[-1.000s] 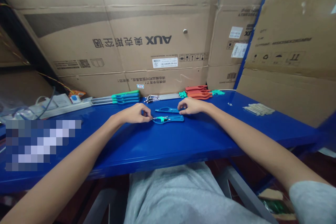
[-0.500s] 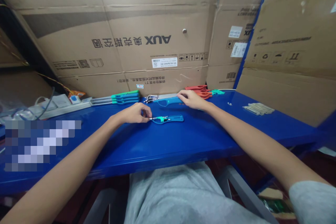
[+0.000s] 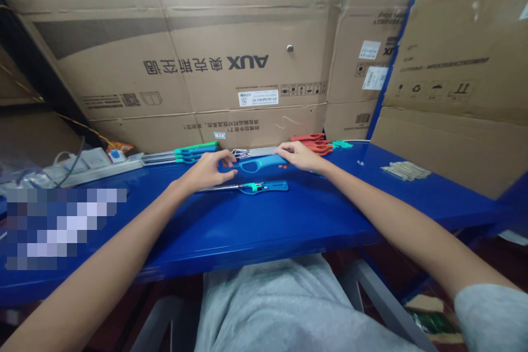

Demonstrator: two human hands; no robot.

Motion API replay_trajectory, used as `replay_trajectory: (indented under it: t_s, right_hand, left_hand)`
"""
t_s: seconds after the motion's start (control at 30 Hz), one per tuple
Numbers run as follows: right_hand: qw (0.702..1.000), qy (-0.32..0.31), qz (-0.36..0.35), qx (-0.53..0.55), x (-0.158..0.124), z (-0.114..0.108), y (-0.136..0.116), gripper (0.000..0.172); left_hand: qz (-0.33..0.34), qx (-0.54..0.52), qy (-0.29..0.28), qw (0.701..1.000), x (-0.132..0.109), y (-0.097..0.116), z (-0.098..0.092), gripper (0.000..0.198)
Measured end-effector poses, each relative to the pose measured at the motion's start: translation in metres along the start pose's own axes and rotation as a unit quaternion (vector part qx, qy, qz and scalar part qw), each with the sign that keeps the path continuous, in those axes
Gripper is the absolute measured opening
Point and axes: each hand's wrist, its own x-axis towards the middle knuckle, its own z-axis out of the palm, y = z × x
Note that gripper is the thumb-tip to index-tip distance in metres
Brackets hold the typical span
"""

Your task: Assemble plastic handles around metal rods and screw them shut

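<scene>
Left hand (image 3: 214, 168): grip at left end of blue cover (image 3: 269, 161), cannot tell whether holding. Below, on tabletop (image 3: 247, 225): blue handle (image 3: 278, 186) with metal rod (image 3: 218, 188). Right hand (image 3: 296, 155): grip pinched on cover's right end.

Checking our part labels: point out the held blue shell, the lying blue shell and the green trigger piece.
Held blue shell (image 3: 270, 161): head view, on its handle.
Lying blue shell (image 3: 281, 186): head view, on its handle end.
Green trigger piece (image 3: 251, 187): head view, near its middle.

The right hand (image 3: 297, 156) hides one end of the blue shell (image 3: 267, 162).
</scene>
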Motion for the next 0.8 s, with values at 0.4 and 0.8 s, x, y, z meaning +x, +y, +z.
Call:
replay_trajectory:
  t_s: [0.4,0.8]
  right_hand:
    - [0.996,-0.064,0.029,0.051,-0.007,0.002,-0.01,0.029]
    - [0.982,-0.149,-0.027,-0.117,-0.011,0.003,-0.014,0.039]
  left_hand:
    - [-0.051,0.032,-0.042,0.997,0.003,-0.006,-0.001,0.027]
    - [-0.056,-0.017,-0.166,0.984,0.001,-0.001,-0.006,0.028]
